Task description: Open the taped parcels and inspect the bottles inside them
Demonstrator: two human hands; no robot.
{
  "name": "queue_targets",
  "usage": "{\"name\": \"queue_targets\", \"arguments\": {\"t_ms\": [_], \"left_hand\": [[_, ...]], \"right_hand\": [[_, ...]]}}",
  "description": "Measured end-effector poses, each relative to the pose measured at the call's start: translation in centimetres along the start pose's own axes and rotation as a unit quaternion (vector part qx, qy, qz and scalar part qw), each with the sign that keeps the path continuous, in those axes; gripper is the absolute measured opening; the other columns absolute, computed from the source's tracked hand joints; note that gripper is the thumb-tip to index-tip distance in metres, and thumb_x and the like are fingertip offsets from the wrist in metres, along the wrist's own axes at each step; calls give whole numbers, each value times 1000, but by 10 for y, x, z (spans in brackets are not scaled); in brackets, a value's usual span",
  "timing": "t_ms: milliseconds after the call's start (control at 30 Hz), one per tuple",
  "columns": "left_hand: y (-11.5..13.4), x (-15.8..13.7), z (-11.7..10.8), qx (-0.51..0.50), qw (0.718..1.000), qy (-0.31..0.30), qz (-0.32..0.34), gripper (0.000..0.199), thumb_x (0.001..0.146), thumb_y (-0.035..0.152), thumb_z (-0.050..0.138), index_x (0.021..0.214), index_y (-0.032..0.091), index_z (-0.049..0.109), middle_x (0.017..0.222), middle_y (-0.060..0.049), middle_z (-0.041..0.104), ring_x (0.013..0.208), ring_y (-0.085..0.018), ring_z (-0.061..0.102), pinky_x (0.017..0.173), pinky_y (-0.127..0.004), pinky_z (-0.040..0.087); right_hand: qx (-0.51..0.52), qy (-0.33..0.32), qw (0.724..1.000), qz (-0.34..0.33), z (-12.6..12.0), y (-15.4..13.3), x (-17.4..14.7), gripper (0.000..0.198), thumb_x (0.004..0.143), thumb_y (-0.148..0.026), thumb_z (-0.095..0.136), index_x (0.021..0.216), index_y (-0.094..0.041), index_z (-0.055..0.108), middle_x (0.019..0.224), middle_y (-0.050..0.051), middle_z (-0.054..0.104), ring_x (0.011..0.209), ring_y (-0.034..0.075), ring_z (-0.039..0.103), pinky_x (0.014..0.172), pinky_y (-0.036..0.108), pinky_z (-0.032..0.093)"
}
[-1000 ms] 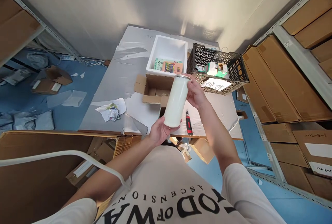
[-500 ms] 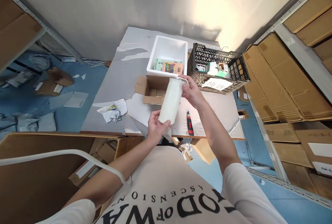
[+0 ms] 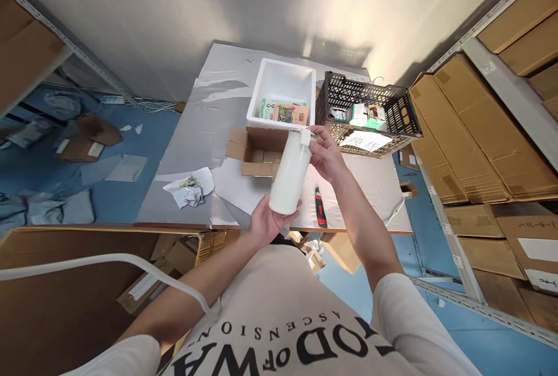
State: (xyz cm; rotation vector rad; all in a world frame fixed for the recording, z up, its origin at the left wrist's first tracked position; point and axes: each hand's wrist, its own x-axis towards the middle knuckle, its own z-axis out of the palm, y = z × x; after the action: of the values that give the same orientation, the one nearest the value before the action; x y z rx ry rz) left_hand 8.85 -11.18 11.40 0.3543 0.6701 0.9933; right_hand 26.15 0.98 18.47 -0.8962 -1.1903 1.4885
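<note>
A white cylindrical bottle (image 3: pixel 289 175) is tilted between my two hands above the table's front part. It has a shiny rim at the top, where a small white tab (image 3: pixel 306 136) sticks out. My right hand (image 3: pixel 326 152) grips the top end by the rim and tab. Beneath the base, my left hand (image 3: pixel 268 223) cups the bottle, thumb at one side and fingers under it. Just behind the bottle is an opened cardboard box (image 3: pixel 257 168) with its flaps spread. A red and black utility knife (image 3: pixel 319 207) lies to the right of the bottle.
A white foam box (image 3: pixel 260 88) holding printed packets stands at the back of the table (image 3: pixel 192 132). To its right is a black plastic crate (image 3: pixel 370 94) with small boxes. Crumpled paper (image 3: pixel 190 191) lies at left. Shelved cartons (image 3: pixel 466 132) line the right side.
The bottle has been turned about its length, bringing the white tab into view. My left hand has shifted from gripping the lower side to cupping the base.
</note>
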Motion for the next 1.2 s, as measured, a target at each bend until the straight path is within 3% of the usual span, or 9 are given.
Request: {"name": "queue_targets", "arguments": {"t_ms": [133,200,367,533,700,833,967,1067,1200], "left_hand": [[-5,8,-10,140,970,75,183,76,50,43,86,116,25,52,131,-10,51,113,-26,56,86,-37,53],[-6,10,-14,185,951,108,222,70,48,32,89,108,24,53,124,-7,54,104,-20,59,85,-33,52],[0,5,-16,106,980,73,153,52,64,44,77,106,23,54,115,-7,61,97,-22,64,84,-40,54],[1,2,-12,40,997,35,48,46,78,53,57,110,21,59,115,-10,66,101,-27,66,88,-46,53],[6,13,-24,60,995,34,72,49,80,57,56,112,19,58,123,-11,63,106,-28,63,91,-46,50],[15,22,-59,228,945,110,207,54,70,51,72,113,21,57,124,-11,59,116,-26,57,100,-44,43],[11,35,-87,422,875,131,199,90,44,34,89,125,23,50,134,-14,50,128,-33,45,105,-51,35],[2,55,-95,445,874,91,171,107,35,30,92,131,21,46,140,-18,43,133,-37,38,109,-55,28],[-6,83,-102,406,898,52,160,119,27,25,93,135,16,43,129,-18,52,130,-38,42,111,-55,24]], "right_hand": [[-35,34,999,13,1,-4,2,51,64,-54,77,101,-31,50,88,-4,61,75,14,59,61,28,52],[-49,35,998,14,1,-6,1,51,65,-55,77,102,-32,51,92,-3,61,79,15,60,63,29,53],[-56,-17,998,-2,-1,-10,-5,55,65,-59,75,108,-32,53,108,0,61,92,18,60,71,32,56],[-39,-21,999,28,3,-5,-5,57,66,-59,74,111,-33,49,97,-1,62,84,18,62,68,35,57],[-60,28,998,-9,3,-1,0,60,64,-59,76,112,-34,48,101,1,61,87,19,61,69,36,57],[-129,122,978,-111,-11,4,-6,63,66,-61,71,118,-35,46,118,4,54,104,23,56,77,38,54],[-207,190,943,-178,-17,26,-28,58,65,-58,72,111,-32,49,114,5,51,108,25,52,87,40,49],[-222,220,930,-191,-9,52,-46,53,67,-54,70,108,-30,48,107,5,50,104,24,53,90,40,46],[-230,263,919,-179,3,83,-63,48,72,-49,65,111,-31,43,106,6,48,104,23,53,89,39,45]]}}
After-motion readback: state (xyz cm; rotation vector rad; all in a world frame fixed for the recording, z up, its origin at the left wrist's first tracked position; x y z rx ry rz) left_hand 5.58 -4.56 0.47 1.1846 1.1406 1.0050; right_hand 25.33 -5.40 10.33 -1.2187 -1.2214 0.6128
